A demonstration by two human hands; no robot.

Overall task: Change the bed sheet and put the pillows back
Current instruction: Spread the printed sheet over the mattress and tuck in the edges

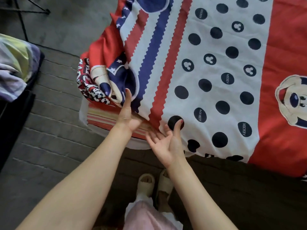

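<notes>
A red, white and blue cartoon-mouse bed sheet (216, 63) covers the bed, with dark dots on its white band. At the near left corner it is bunched up (99, 83), baring the striped mattress (103, 117). My left hand (127, 117) reaches under the sheet's edge at that corner. Its thumb lies on top of the fabric and its fingers are hidden beneath. My right hand (167, 146) is palm up just to the right, fingers spread at the sheet's edge. The right thumb rests on a dark dot. No pillow is in view.
A pile of pale, crumpled bedding (15, 67) lies on dark furniture at the left edge. Tripod legs (21, 12) stand at the top left on the grey floor (49, 130). My slippered feet (154, 181) stand by the bed's dark side (232, 188).
</notes>
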